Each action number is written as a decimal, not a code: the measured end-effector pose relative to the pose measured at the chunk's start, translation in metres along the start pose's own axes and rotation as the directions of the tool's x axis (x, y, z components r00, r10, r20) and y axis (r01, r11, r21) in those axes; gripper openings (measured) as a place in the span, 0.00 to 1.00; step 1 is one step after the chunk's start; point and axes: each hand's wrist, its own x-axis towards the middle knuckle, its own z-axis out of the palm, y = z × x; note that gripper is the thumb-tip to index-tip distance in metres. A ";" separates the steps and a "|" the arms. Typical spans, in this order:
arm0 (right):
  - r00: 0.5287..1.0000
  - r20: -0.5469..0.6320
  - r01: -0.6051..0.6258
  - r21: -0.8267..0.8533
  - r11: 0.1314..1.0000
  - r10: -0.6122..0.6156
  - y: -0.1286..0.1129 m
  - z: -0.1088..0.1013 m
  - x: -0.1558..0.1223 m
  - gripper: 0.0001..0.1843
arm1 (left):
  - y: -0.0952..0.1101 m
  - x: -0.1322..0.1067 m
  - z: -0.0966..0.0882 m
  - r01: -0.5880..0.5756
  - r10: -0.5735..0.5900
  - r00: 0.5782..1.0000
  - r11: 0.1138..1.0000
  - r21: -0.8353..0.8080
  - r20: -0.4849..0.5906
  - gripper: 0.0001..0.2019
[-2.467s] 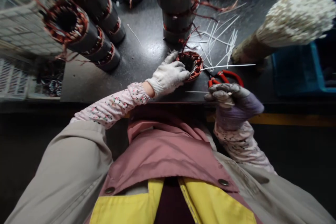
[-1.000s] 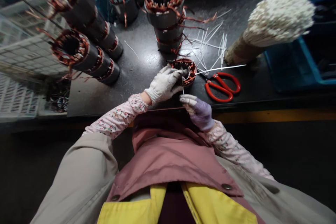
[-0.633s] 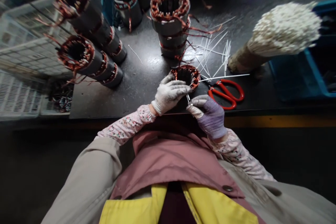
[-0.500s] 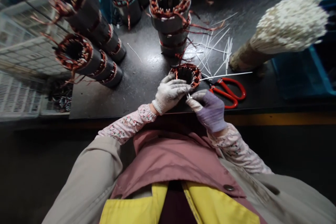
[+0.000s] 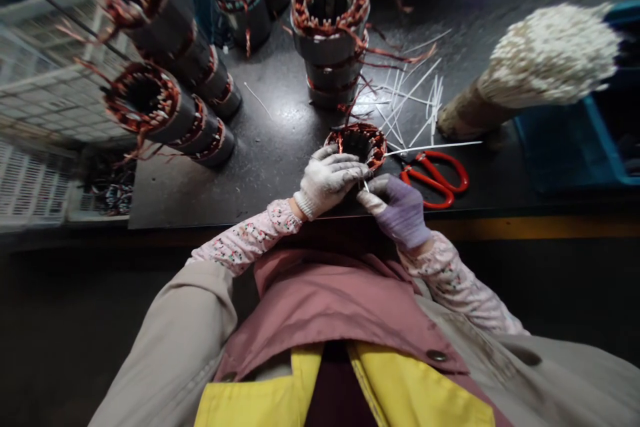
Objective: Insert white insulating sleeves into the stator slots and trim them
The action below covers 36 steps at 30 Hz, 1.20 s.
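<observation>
A black workbench (image 5: 280,180) carries several wound motor stators, with a bundle of white cable ties (image 5: 545,60) at the far right, above a blue crate (image 5: 555,147). A tall stator stack (image 5: 325,47) stands upright beyond the work area, beside loose cable ties (image 5: 405,103).

The wound stator (image 5: 377,147) is a short steel ring with red-brown copper windings, seated near the bench's front edge. A single cable tie (image 5: 433,148) extends rightward from its rim, above red-handled scissors (image 5: 434,177).

The white-gloved left hand (image 5: 330,180) lies against the stator's near side, fingers pressed together over the rim. The purple-palmed right hand (image 5: 397,211) sits just beside it, pinching a thin strip (image 5: 365,185) between thumb and forefinger; the strip is too small to identify.
</observation>
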 end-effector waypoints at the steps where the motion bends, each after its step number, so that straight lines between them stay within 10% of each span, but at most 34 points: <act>1: 1.000 0.000 0.022 -0.002 1.000 -0.022 -0.001 -0.001 -0.002 0.14 | 0.000 0.000 0.000 0.000 0.000 1.000 1.000 0.003 -0.004 0.13; 8: 0.999 0.007 -0.053 -0.086 0.995 0.054 0.009 0.006 0.007 0.15 | 0.001 -0.001 0.000 -0.016 0.017 0.999 0.999 0.030 -0.034 0.14; 16: 0.970 0.031 0.243 -0.219 0.945 -0.242 -0.002 -0.013 -0.006 0.13 | 0.001 0.000 0.001 -0.018 0.020 0.996 0.999 0.030 -0.087 0.13; 24: 0.988 0.029 0.157 -0.192 0.969 -0.155 0.008 -0.001 -0.001 0.14 | 0.000 -0.002 0.000 -0.079 0.083 0.988 0.996 0.037 -0.129 0.12; 30: 0.985 0.081 0.171 -0.467 0.868 -0.150 0.010 0.006 0.016 0.19 | -0.002 -0.001 0.000 -0.064 0.066 0.996 0.997 0.034 -0.058 0.13; 33: 0.901 0.132 0.400 -0.620 0.675 -0.413 -0.001 -0.008 0.015 0.20 | -0.002 -0.001 0.000 -0.018 0.019 1.000 1.000 0.018 -0.024 0.14; 36: 0.722 0.237 0.651 -0.549 0.524 -0.650 -0.007 -0.033 -0.002 0.17 | 0.000 0.001 -0.001 0.017 -0.017 0.998 1.000 0.006 -0.059 0.14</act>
